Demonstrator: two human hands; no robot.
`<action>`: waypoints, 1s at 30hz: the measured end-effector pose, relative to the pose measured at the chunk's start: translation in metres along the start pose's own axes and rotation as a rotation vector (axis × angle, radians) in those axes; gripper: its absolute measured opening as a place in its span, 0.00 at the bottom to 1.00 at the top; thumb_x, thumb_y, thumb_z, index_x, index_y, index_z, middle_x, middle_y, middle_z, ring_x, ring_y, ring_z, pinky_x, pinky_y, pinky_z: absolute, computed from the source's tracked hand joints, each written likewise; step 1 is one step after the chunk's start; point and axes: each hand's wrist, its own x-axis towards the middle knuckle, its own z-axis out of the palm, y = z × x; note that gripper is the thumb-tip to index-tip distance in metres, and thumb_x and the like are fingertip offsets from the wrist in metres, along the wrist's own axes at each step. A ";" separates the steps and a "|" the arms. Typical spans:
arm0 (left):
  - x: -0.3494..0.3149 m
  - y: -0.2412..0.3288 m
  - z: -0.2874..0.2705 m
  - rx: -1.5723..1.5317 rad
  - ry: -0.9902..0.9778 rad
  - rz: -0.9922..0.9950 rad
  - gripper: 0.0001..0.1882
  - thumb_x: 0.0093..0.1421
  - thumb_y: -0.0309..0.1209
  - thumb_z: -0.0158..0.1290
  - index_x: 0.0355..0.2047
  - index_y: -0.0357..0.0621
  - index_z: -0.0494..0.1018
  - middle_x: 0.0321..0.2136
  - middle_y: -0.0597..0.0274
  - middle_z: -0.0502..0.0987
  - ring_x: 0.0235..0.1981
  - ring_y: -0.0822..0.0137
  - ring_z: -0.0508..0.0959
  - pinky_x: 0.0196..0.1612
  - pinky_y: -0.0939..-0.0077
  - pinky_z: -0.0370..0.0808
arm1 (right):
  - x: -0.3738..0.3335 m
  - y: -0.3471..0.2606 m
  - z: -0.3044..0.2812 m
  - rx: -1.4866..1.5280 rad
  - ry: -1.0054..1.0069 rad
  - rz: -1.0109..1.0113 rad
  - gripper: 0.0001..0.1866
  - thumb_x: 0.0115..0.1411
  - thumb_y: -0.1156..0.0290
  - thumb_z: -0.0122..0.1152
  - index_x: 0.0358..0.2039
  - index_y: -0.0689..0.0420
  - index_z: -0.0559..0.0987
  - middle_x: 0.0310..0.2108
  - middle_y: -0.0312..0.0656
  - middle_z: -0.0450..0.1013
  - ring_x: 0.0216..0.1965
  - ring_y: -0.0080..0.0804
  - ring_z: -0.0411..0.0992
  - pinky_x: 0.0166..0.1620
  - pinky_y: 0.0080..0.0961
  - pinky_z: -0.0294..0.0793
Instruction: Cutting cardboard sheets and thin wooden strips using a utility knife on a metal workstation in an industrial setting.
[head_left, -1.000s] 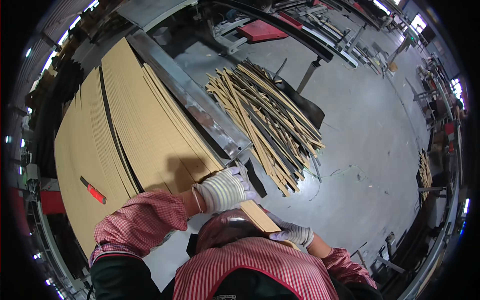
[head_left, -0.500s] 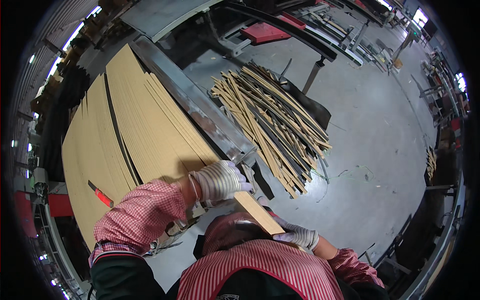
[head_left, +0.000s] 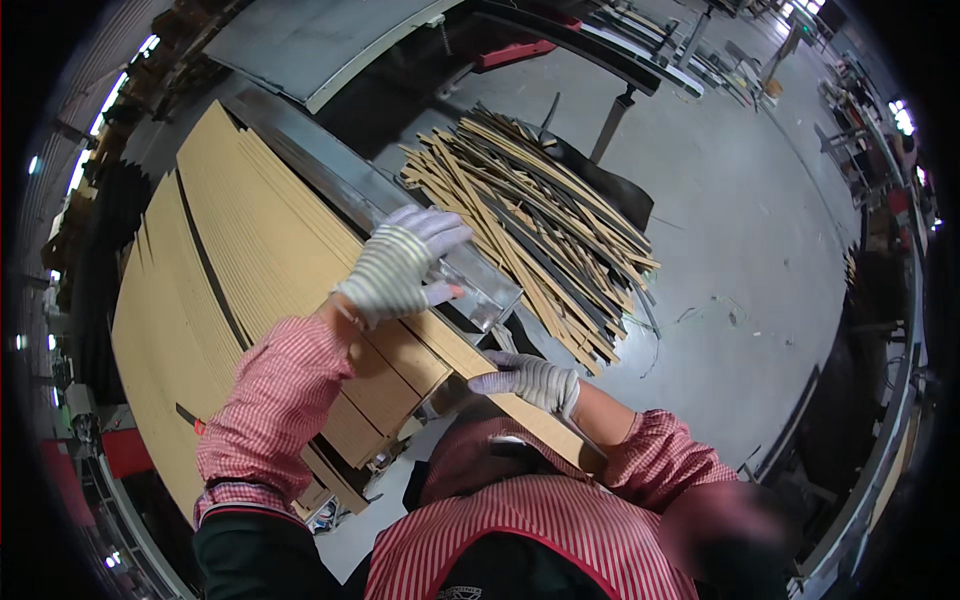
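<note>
My left hand, in a striped knit glove, is open above the metal beam beside the stacked tan strips. Its fingers stretch away from me and the thumb stands apart. With my right hand, also gloved, I grip a long tan strip along its edge. One end of this strip runs up toward my left hand, and the other reaches back past my chest. Wide rows of tan strips lie side by side to my left, split by a dark gap. A red-handled tool is mostly hidden by my left sleeve.
A metal beam borders the rows on the right. Beyond it, a loose heap of tan and black strips covers part of the grey floor. A grey tabletop stands at the far left, and a dark curved rail crosses behind the heap.
My left hand has let go of the tan strip, moved away from me and opened. My right hand has slid up along the strip toward the beam. The head view has shifted slightly.
</note>
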 end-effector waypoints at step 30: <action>-0.072 -0.074 -0.005 -0.046 -0.322 -0.164 0.09 0.52 0.35 0.56 0.29 0.43 0.79 0.28 0.56 0.78 0.37 0.56 0.77 0.61 0.55 0.60 | -0.020 -0.003 0.037 -0.024 0.245 0.000 0.51 0.55 0.37 0.57 0.64 0.65 0.54 0.58 0.49 0.63 0.58 0.39 0.62 0.61 0.30 0.59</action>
